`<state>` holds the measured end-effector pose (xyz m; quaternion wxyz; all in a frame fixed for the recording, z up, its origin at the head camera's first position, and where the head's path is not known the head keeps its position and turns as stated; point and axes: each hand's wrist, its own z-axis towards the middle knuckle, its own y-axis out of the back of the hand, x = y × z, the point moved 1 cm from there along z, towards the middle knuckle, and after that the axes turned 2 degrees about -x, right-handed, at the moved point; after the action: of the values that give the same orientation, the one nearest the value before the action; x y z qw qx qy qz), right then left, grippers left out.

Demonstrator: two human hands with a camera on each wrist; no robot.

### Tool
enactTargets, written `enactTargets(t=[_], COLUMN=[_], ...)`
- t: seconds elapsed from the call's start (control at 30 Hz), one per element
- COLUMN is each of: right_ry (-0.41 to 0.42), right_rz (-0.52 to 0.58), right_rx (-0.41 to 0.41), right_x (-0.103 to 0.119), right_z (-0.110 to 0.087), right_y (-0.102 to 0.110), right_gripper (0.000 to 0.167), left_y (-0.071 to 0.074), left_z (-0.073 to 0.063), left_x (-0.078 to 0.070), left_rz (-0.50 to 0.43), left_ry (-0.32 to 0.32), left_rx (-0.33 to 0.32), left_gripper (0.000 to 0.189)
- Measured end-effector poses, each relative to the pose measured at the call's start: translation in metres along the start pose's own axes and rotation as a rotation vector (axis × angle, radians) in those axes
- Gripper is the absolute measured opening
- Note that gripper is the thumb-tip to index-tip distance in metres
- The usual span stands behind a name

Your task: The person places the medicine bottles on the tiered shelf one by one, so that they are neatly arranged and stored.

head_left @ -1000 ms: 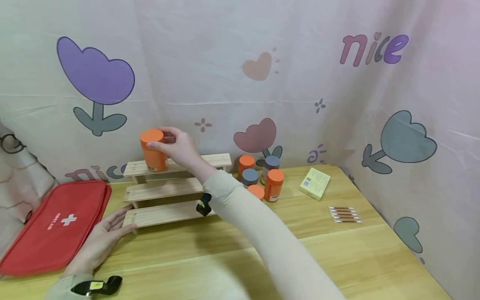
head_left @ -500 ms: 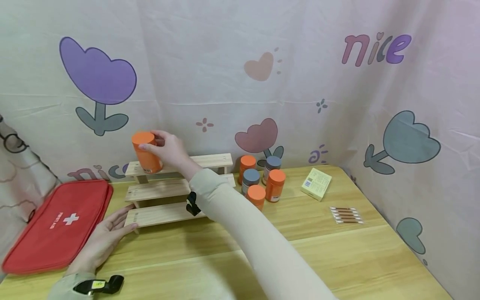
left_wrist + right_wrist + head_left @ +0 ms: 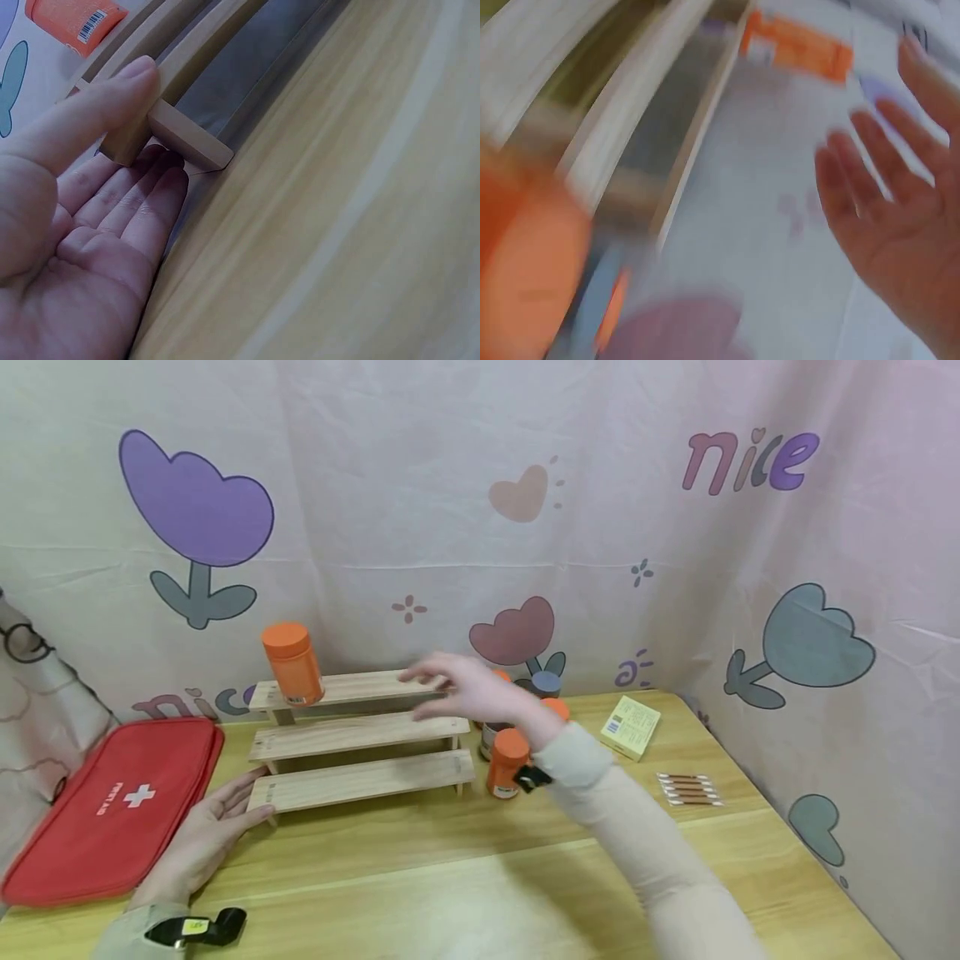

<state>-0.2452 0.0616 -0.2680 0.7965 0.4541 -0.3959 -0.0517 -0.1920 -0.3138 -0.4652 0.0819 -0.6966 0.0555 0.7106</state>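
An orange bottle (image 3: pixel 294 665) with an orange lid stands upright on the left end of the top step of a three-tier wooden shelf (image 3: pixel 363 783). My left hand (image 3: pixel 201 843) holds the left end of the lowest step; in the left wrist view the thumb (image 3: pixel 135 82) lies on top of the board and the fingers reach under it. My right hand (image 3: pixel 480 689) hangs in the air near the shelf's right end, holding nothing, its fingers spread. Behind and below it, a group of bottles with orange and grey lids is partly hidden; one orange bottle (image 3: pixel 507 764) shows in front.
A red first aid pouch (image 3: pixel 123 810) lies left of the shelf. Right of the bottles are a small pale yellow box (image 3: pixel 631 727) and several wrapped cotton swabs (image 3: pixel 690 789) on the wooden table (image 3: pixel 480 893). A patterned curtain (image 3: pixel 360 485) hangs behind.
My right hand has let go of the orange bottle on the top step and moved right, towards the other bottles. The left hand stays at the shelf.
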Motion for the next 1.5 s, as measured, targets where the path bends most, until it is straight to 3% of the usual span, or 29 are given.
enactTargets(t=[0.1,0.2,0.3,0.5,0.77,1.1,1.3,1.5], right_ry=[-0.004,-0.060,-0.136,-0.183,-0.211,-0.291,-0.302,-0.274], right_rz=[-0.016,-0.006,0.032,0.072,0.070,0.102,0.107,0.126], right_rx=[0.041,0.046,-0.015,-0.155,-0.196,-0.252,-0.276,-0.306], right_x=[-0.022,-0.045,-0.065,-0.087,-0.097,-0.098,-0.093,-0.081], right_z=[-0.040,-0.073,-0.098,-0.125,-0.132,-0.133,-0.132,-0.125], right_y=[0.019,0.026,0.023,0.006,-0.012,-0.024,-0.022,-0.007], right_gripper=[0.052,0.053,0.053,0.054,0.062,0.058,0.057,0.055], left_y=[0.001,0.002,0.003,0.002,0.001,0.000,0.000,0.000], left_z=[0.000,0.000,0.001,0.003,0.001,0.000,0.000,0.000], left_x=[0.001,0.002,0.003,0.004,0.004,0.004,0.004,0.003], left_rz=[-0.005,-0.007,-0.004,0.023,-0.034,-0.043,-0.041,-0.034], left_ry=[-0.004,-0.008,-0.007,0.006,-0.041,-0.044,-0.036,-0.041], left_rx=[0.002,0.005,0.004,-0.007,0.025,0.028,0.028,0.028], left_gripper=[0.076,0.075,0.074,0.074,0.072,0.073,0.074,0.074])
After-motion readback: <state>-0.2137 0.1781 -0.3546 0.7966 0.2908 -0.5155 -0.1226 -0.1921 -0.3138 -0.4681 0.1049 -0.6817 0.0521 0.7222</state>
